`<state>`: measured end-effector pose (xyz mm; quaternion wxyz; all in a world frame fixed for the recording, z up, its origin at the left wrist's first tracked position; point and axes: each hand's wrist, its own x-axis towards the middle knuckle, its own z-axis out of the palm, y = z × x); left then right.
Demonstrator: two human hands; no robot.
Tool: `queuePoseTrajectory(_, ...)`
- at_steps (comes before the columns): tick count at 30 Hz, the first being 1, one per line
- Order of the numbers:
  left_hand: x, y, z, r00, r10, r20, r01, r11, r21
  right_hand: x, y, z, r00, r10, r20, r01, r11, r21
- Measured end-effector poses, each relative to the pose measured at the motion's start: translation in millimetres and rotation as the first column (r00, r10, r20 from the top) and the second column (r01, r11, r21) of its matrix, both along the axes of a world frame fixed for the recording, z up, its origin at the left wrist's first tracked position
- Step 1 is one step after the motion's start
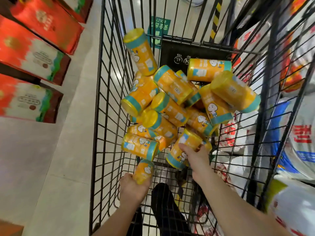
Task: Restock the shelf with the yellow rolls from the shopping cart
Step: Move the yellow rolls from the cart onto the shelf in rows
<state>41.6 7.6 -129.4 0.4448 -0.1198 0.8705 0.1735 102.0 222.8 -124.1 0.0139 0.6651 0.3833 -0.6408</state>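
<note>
Shopping cart [100, 99] was open on top; sides were barred by wire walls. Mid & far basket was filled w/ heaped yellow rolls [172, 106]; bare wire bottom was seen near-left. Floor strip [73, 133] was hemmed by red boxes [34, 53]; sacks [298, 150] were pressed vs. right wall.

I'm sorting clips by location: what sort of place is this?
Most likely a shop aisle, probably a supermarket: a wire shopping cart piled with identical yellow rolls, red boxed goods stacked on the left, and big printed sacks on the right.
</note>
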Motion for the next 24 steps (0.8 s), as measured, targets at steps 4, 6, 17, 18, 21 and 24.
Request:
queuePoseTrajectory(4, 4, -12, 21, 0.999, -0.036, -0.034, 0.039, 0.995, 0.095, 15, -15, 28, 0.997, -0.030, -0.076, 0.035, 0.998, 0.055)
queuePoseTrajectory(6, 4, -18, 33, 0.995, -0.076, -0.063, 0.085, 0.984, 0.158, 22, -22, 43, 0.995, -0.023, -0.098, 0.032, 0.995, 0.100)
queuePoseTrajectory(17, -28, -27, 135, 0.960, -0.226, -0.166, 0.280, 0.802, 0.528, 61, -77, 144, 0.980, -0.058, -0.189, 0.113, 0.949, 0.293)
queuePoseTrajectory(18, -30, -27, 145, 0.956, -0.233, -0.180, 0.294, 0.775, 0.559, 63, -82, 152, 0.978, -0.063, -0.199, 0.122, 0.945, 0.302)
queuePoseTrajectory(21, -38, -27, 178, 0.934, -0.251, -0.254, 0.357, 0.689, 0.631, 70, -99, 182, 0.962, -0.109, -0.252, 0.192, 0.922, 0.337)
queuePoseTrajectory(24, -43, -28, 214, 0.921, -0.248, -0.301, 0.390, 0.585, 0.711, 76, -116, 215, 0.937, -0.152, -0.314, 0.270, 0.887, 0.376)
